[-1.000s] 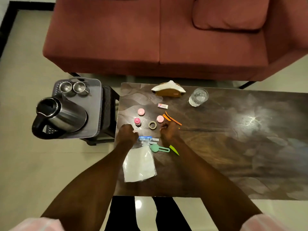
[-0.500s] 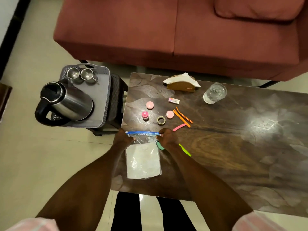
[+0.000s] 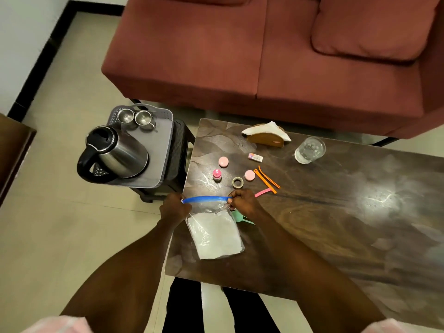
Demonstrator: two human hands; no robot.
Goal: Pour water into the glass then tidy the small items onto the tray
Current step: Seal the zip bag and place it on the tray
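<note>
Clear zip bag (image 3: 213, 233) flat on the near-left part of the dark table (image 3: 336, 224), blue zip strip (image 3: 206, 199) stretched between both hands. Left hand (image 3: 173, 207) pinching the strip's left end, right hand (image 3: 242, 201) pinching its right end — fingers curled on the plastic. Green clip (image 3: 240, 217) partly hidden under the right wrist. Beyond: tape roll (image 3: 237, 182), pink clip (image 3: 262, 192), orange clips (image 3: 266, 179), pink-capped bottle (image 3: 217, 174), two pink lids (image 3: 223, 162), small eraser (image 3: 255, 157). Farther right, glass (image 3: 309, 150) holding water, beside napkin holder (image 3: 265, 135). Left of the table — grey tray (image 3: 159, 150) bearing kettle (image 3: 117, 153) and two steel cups (image 3: 134, 116).
</note>
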